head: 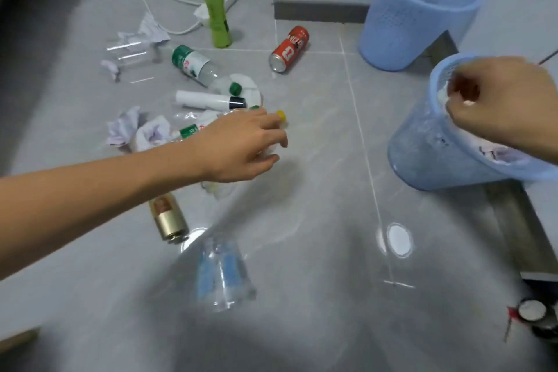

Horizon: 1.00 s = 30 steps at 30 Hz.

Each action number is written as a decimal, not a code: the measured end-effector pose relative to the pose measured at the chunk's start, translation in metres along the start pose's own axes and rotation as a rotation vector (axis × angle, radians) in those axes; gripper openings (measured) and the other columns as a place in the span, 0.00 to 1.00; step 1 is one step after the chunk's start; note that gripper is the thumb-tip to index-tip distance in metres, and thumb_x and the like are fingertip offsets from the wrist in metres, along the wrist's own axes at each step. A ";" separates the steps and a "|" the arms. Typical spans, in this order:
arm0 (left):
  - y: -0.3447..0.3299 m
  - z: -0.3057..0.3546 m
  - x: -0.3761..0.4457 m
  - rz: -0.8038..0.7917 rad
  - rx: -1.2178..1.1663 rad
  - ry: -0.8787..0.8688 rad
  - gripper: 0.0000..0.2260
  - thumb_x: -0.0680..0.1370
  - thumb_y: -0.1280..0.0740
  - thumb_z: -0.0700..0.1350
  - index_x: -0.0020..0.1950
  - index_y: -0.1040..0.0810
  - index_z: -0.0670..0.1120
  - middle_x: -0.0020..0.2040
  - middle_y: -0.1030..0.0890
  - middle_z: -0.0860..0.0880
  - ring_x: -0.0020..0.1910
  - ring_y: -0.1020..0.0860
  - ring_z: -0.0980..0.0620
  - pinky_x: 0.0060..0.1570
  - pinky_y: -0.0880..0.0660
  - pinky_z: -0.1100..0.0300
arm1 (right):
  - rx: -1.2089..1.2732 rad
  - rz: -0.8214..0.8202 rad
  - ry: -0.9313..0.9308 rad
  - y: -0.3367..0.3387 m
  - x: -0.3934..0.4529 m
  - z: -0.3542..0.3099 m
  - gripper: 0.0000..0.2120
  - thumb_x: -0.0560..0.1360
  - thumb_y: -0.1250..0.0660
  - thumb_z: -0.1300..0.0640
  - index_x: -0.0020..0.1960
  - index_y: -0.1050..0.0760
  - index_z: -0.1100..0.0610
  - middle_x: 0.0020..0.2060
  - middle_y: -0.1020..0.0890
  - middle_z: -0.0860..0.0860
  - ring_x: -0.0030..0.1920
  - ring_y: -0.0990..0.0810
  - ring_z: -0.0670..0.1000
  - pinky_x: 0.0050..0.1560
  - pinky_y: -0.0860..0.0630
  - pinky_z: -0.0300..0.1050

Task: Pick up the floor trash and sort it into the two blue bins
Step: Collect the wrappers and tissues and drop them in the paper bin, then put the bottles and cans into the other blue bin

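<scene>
On the left we see crumpled paper wads (137, 131) and bottles strewn on the floor; our left hand (241, 146) reaches over them, fingers loosely spread, holding nothing we can make out. A green bottle (216, 9) stands behind, a red can (290, 49) lies near it, its writing unreadable. Rightward, one blue bin (419, 9) looks empty; our right hand (501, 99) pinches white paper over the nearer bin (434, 160) holding paper

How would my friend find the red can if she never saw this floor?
Start at the farther tall blue plastic bin by the wall. Just left of it, on the grey tiled floor, lies the red metal drink can. It is the only red thing among the bottles and crumpled paper.
</scene>
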<state>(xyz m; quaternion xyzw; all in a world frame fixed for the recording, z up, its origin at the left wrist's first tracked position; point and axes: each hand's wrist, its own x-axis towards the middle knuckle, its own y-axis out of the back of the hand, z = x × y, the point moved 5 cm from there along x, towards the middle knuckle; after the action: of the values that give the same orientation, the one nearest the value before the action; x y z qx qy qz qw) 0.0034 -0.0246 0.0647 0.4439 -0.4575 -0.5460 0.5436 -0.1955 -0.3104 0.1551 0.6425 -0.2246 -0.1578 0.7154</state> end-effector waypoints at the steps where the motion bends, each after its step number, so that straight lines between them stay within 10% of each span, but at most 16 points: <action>1: -0.008 -0.011 -0.028 -0.018 -0.018 0.047 0.12 0.80 0.39 0.53 0.58 0.22 0.50 0.53 0.23 0.49 0.51 0.24 0.46 0.48 0.25 0.49 | 0.082 0.023 0.081 0.004 -0.004 -0.034 0.05 0.69 0.39 0.51 0.40 0.26 0.51 0.35 0.22 0.50 0.39 0.23 0.59 0.40 0.24 0.51; 7: -0.051 -0.041 -0.161 -0.092 -0.095 0.351 0.12 0.77 0.38 0.52 0.58 0.21 0.53 0.51 0.23 0.52 0.52 0.23 0.48 0.39 0.23 0.53 | 0.524 -0.480 0.256 -0.084 -0.083 -0.243 0.14 0.71 0.34 0.41 0.52 0.27 0.47 0.43 0.24 0.44 0.43 0.23 0.49 0.50 0.22 0.53; 13: -0.086 -0.059 -0.221 -0.279 -0.018 0.339 0.29 0.65 0.48 0.51 0.63 0.23 0.52 0.62 0.25 0.48 0.58 0.26 0.44 0.48 0.23 0.48 | 0.539 -0.834 0.204 -0.148 -0.165 -0.361 0.45 0.64 0.32 0.25 0.74 0.45 0.39 0.63 0.35 0.48 0.61 0.26 0.56 0.63 0.25 0.56; 23: -0.120 -0.074 -0.216 -0.235 0.080 0.296 0.16 0.78 0.45 0.53 0.62 0.26 0.55 0.54 0.24 0.51 0.53 0.25 0.47 0.46 0.26 0.51 | 0.472 -0.797 0.154 -0.178 -0.149 -0.351 0.56 0.69 0.25 0.39 0.79 0.65 0.40 0.64 0.39 0.49 0.61 0.28 0.52 0.64 0.25 0.46; 30: -0.099 -0.071 -0.208 -0.117 -0.201 0.453 0.19 0.78 0.40 0.65 0.63 0.27 0.57 0.50 0.26 0.57 0.47 0.26 0.54 0.41 0.28 0.57 | 0.786 -0.986 -0.198 -0.177 -0.095 -0.295 0.39 0.70 0.26 0.37 0.74 0.38 0.48 0.64 0.24 0.51 0.61 0.22 0.53 0.64 0.26 0.48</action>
<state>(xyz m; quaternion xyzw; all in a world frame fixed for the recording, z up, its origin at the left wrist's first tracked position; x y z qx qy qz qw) 0.0578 0.1813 -0.0488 0.5242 -0.2409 -0.5058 0.6413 -0.1107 -0.0337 -0.0532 0.8674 -0.0089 -0.4328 0.2454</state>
